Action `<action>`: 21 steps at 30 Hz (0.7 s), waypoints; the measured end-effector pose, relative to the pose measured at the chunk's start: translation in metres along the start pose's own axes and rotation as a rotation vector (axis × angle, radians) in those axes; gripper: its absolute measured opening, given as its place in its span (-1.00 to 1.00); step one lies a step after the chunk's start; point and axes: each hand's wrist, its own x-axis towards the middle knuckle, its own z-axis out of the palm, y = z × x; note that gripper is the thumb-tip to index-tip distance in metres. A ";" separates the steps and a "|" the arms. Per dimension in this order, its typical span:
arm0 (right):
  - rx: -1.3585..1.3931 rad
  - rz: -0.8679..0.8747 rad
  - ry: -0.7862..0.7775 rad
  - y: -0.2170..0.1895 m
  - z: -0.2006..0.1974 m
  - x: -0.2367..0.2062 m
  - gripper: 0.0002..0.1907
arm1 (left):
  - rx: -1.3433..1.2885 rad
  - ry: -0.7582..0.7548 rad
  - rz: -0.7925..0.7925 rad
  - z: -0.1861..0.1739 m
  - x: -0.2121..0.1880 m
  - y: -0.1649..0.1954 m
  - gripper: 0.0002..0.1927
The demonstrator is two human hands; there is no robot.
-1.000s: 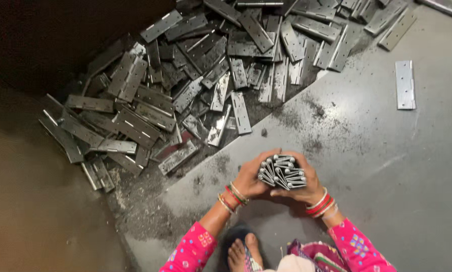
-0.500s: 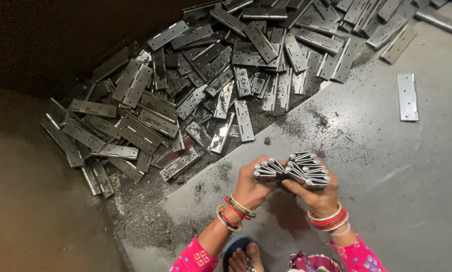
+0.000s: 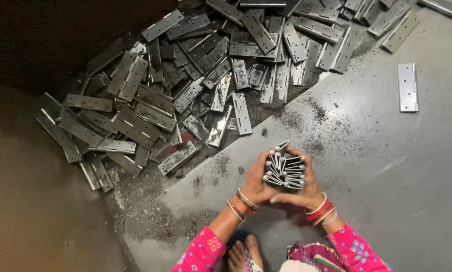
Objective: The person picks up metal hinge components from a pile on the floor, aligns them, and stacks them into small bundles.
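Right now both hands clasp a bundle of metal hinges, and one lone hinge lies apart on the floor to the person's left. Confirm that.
Not quite. Both hands, left hand and right hand, do clasp the bundle of metal hinges, but the lone hinge lies on the floor to the person's right, not left. The head view shows it.

Bundle of metal hinges [image 3: 285, 171], silver-grey, folded and pressed together side by side. Held upright, with the rounded knuckle ends and pins turned up to the camera. One hinge at the far side sticking out a little above the others. Enclosed between left hand [image 3: 256, 184] and right hand [image 3: 306, 189], near the middle of the scene, just above the grey floor [image 3: 387, 166].
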 end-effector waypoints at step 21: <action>0.244 -0.314 0.285 -0.085 -0.026 0.015 -0.10 | -0.152 -0.155 0.320 -0.054 0.028 0.102 -0.45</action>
